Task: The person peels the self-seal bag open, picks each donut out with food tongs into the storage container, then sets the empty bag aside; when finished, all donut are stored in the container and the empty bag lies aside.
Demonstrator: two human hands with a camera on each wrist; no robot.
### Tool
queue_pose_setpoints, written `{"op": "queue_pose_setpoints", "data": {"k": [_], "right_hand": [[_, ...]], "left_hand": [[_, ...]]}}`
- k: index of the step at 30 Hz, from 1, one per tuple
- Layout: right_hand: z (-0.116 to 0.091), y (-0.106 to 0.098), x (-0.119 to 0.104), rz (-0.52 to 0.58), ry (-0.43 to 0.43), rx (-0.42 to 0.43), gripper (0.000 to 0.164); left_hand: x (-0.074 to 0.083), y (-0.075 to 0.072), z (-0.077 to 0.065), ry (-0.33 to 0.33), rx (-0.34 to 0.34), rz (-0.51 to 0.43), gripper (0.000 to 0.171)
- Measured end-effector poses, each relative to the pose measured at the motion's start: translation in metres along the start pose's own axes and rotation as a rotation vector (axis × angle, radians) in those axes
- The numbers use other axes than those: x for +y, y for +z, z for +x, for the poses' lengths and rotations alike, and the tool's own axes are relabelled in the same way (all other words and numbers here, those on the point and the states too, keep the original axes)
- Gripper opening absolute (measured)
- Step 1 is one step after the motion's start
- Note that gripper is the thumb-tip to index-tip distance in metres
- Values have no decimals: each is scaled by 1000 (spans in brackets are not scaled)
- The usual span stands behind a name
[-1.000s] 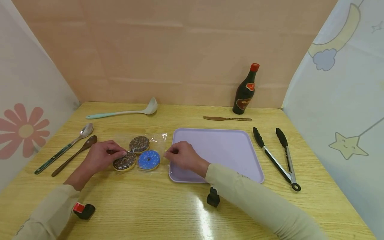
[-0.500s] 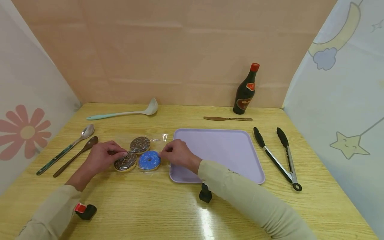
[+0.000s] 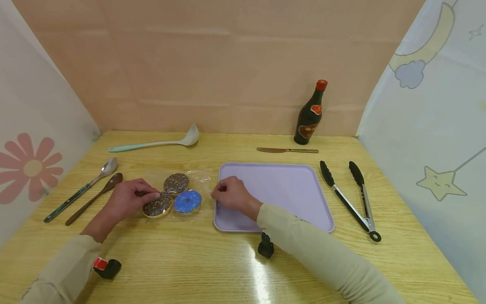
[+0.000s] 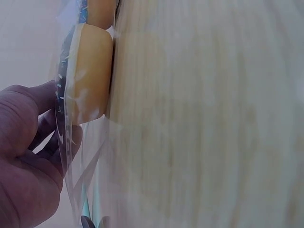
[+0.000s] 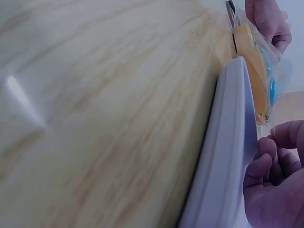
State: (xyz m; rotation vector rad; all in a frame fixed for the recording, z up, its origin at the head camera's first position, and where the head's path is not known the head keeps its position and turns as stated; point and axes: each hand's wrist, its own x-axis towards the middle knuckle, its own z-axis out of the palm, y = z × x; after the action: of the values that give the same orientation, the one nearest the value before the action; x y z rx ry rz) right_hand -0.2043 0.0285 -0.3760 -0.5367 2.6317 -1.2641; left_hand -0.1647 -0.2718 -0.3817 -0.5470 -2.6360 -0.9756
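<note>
Three sprinkled doughnuts lie in a clear plastic bag (image 3: 205,179) left of the tray: a chocolate doughnut (image 3: 176,183) at the back, another chocolate doughnut (image 3: 156,207) in front, and a blue doughnut (image 3: 187,201). My left hand (image 3: 127,198) pinches the bag's film above the front chocolate doughnut; in the left wrist view, that doughnut's pale side (image 4: 92,71) shows through the film. Over the left rim of the lilac tray (image 3: 281,190), my right hand (image 3: 234,195) pinches the bag's right edge between thumb and forefinger, seen also in the right wrist view.
Left of the bag lie a green-handled spoon (image 3: 81,191) and a brown spoon (image 3: 95,198). Behind are a ladle (image 3: 155,143), a knife (image 3: 287,150) and an upright dark bottle (image 3: 308,114). Spread tongs (image 3: 355,207) rest to the tray's right.
My right hand moved left to the blue doughnut, then back right to the tray's left rim. My left hand has stayed in place. The doughnuts have hardly shifted.
</note>
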Motion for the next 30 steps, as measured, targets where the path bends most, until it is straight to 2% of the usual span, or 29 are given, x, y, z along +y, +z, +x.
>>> {"op": "queue_pose_setpoints", "data": {"k": [6, 14, 23, 30], "right_hand": [[-2, -3, 1, -2, -7, 7, 12], [-2, -6, 1, 3, 62, -5, 13], [11, -6, -9, 36, 87, -5, 20], [25, -1, -15, 38, 64, -13, 24]], "left_hand": [[-1, 1, -1, -3, -4, -7, 7], [-2, 1, 0, 13, 1, -14, 6], [-4, 0, 0, 21, 4, -16, 5], [-3, 1, 1, 37, -3, -28, 5]]}}
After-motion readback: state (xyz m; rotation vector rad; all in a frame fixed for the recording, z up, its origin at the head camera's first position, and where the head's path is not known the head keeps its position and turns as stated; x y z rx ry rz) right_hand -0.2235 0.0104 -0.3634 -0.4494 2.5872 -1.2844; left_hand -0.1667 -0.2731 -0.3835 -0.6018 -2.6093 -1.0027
